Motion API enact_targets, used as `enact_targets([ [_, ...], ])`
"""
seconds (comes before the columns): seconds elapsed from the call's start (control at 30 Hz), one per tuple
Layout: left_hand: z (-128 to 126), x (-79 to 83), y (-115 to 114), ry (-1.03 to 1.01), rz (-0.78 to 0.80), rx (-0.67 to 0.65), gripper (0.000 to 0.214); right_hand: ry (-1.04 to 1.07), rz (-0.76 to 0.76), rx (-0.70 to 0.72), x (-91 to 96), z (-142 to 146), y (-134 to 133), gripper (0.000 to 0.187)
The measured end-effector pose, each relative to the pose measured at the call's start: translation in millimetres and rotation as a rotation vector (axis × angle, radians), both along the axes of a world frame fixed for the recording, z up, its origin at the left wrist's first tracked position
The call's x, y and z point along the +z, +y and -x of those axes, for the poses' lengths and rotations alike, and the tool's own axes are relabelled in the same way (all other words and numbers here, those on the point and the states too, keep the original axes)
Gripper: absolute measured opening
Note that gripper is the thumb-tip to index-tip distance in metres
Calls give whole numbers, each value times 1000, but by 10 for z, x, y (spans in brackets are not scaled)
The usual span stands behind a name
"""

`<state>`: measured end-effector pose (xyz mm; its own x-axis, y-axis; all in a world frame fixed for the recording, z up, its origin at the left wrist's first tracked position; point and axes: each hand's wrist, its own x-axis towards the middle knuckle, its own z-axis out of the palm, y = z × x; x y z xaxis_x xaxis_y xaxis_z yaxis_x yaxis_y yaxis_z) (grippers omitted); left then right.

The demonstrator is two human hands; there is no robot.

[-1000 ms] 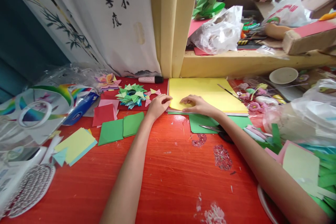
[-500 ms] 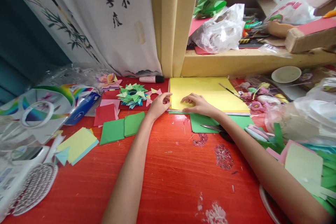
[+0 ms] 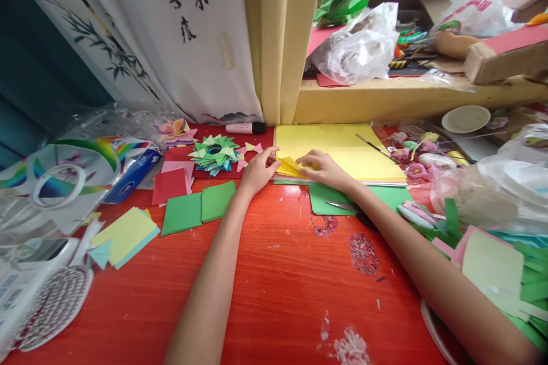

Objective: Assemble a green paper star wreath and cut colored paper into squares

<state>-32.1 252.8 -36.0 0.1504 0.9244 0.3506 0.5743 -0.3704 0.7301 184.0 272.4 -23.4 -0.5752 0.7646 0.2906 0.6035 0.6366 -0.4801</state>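
A stack of large paper with a yellow sheet [image 3: 338, 154] on top lies at the back of the red table. Its near left corner curls up in a darker yellow flap between my two hands. My left hand [image 3: 259, 172] is at the stack's left edge, its fingers curled closed at the corner. My right hand [image 3: 326, 171] rests over the near edge, fingers bent and pinched at the flap; the fingertips are partly hidden. Under my right forearm are green paper [image 3: 327, 198] and scissors [image 3: 342, 205]. A thin brush-like stick [image 3: 374, 147] lies on the yellow sheet.
Left of my left hand are a green folded-paper ring [image 3: 214, 154], a marker [image 3: 246, 128], green squares [image 3: 182, 213] and red squares [image 3: 170, 185]. A hairbrush [image 3: 60, 302] lies near left. Plastic bags [image 3: 509, 182] and paper scraps crowd the right side.
The yellow sheet's near left corner has been lifted into a flap between my hands. My hands have hardly moved otherwise; the view has shifted slightly.
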Motion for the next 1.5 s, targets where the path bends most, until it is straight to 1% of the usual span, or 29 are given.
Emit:
enact_targets([
  [0.13, 21, 16, -8, -16, -13, 8, 38, -1, -93, -25, -11, 32, -15, 27],
  [0.23, 19, 13, -6, -28, -12, -5, 36, -36, -150, -12, -21, 59, -46, 24],
  [0.4, 6, -6, 14, -54, -2, 3, 29, -51, -169, 2, -78, 80, -40, 32],
  [0.53, 3, -11, 17, -54, 6, 19, 28, 5, -115, -13, -114, 86, 15, 32],
  [0.67, -50, 26, -8, -42, -9, 66, 26, 97, 6, -110, -111, 52, 60, 39],
  [0.8, -204, 149, -35, -67, -13, 124, 19, 178, 118, -207, -113, -2, 98, 46],
  [0.87, -301, 236, -52, -89, 8, 131, 25, 206, 143, -230, -109, -14, 110, 47],
  [0.9, -349, 276, -63, -119, 34, 129, 30, 215, 150, -239, -101, -16, 114, 47],
  [0.93, -394, 311, -76, -199, 96, 122, 34, 221, 152, -248, -87, -15, 115, 47],
  [1.0, -474, 351, -110, -446, 297, 88, 32, 224, 146, -259, -41, -7, 112, 47],
  [1.07, -533, 351, -142, -678, 493, 52, 33, 219, 124, -258, 26, 4, 104, 45],
  [1.1, -552, 343, -155, -743, 547, 46, 38, 213, 107, -253, 63, 7, 99, 43],
  [1.2, -546, 359, -170, -785, 553, 75, 54, 166, 56, -225, 164, -9, 86, 40],
  [1.27, -475, 455, -171, -822, 547, 83, 64, 119, 26, -208, 210, -45, 83, 39],
  [1.3, -419, 536, -175, -838, 541, 86, 67, 98, 14, -202, 224, -67, 84, 39],
  [1.37, -279, 751, -207, -875, 507, 108, 70, 71, 0, -200, 241, -114, 87, 40],
  [1.43, -134, 1009, -286, -853, 461, 117, 63, 62, -1, -202, 248, -152, 89, 40],
  [1.47, -70, 1142, -348, -834, 432, 109, 56, 62, 0, -204, 250, -165, 90, 40],
  [1.5, -16, 1274, -426, -817, 383, 129, 49, 63, 1, -204, 252, -174, 91, 40],
])
